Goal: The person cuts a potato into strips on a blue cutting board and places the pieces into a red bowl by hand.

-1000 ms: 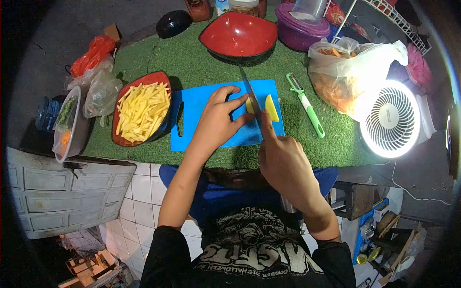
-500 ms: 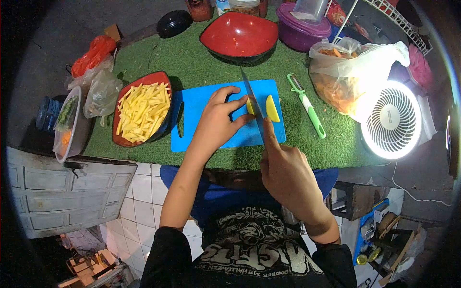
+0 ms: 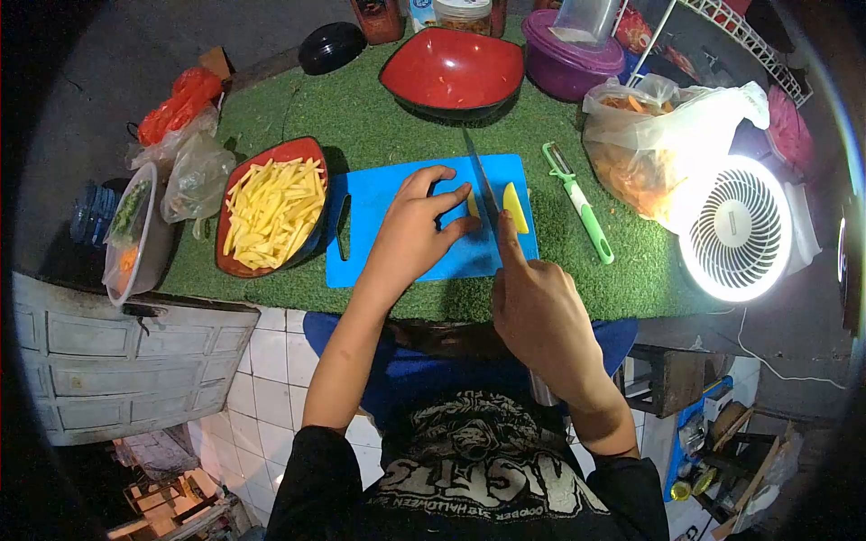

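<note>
On the blue cutting board [image 3: 374,225], my left hand [image 3: 419,221] is closed on a yellow potato piece [image 3: 473,204], mostly hidden by its fingertips. My right hand [image 3: 544,311] grips a knife [image 3: 484,185], its index finger stretched along the blade's back. The blade stands over the board, close beside the held piece. To the right of the blade lies another yellow potato piece [image 3: 515,209], near the right fingertip. Left of the board, a red bowl [image 3: 227,185] is heaped with cut potato sticks [image 3: 273,212].
A red bowl [image 3: 451,70] with small scraps stands behind the board. Right of the board lie a green-and-white peeler [image 3: 577,203], a plastic bag of peelings [image 3: 631,162] and a lit white fan [image 3: 733,228]. A tub of vegetables [image 3: 144,239] is far left.
The knife tip has shifted slightly right relative to the board, and the blade is closer to the loose potato piece. The whole view has moved slightly. Both hands keep their holds.
</note>
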Tool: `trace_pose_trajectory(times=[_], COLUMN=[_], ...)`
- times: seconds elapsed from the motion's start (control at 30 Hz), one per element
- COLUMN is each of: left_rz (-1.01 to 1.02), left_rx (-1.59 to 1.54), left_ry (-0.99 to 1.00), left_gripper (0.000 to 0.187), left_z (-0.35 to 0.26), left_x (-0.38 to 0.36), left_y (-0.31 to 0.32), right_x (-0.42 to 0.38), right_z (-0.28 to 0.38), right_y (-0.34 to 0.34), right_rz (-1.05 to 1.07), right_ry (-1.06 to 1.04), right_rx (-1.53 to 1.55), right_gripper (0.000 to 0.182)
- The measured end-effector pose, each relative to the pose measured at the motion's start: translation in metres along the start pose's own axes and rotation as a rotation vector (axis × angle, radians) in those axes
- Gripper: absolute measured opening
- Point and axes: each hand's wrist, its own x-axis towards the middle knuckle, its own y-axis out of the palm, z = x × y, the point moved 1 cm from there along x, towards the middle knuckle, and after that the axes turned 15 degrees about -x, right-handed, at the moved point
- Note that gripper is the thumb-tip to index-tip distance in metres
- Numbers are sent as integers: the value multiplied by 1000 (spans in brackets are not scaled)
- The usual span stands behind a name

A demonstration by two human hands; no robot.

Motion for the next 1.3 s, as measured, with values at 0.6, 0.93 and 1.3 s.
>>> trace_pose_trajectory(times=[0.6,0.93,1.3], left_rz=[-8,6,-38], left_rx=[-26,45,-24], left_ry=[16,24,-67], left_gripper=[36,35,40], left_z=[-1,-1,-7], left_x=[-2,0,1], left_y=[1,-1,1], right_x=[-8,-1,-8], right_z=[7,4,-10], right_y=[-9,5,-1], right_rz=[57,35,-18], right_ry=[34,-64,-16], right_rx=[78,-41,118], right_gripper=[76,80,73])
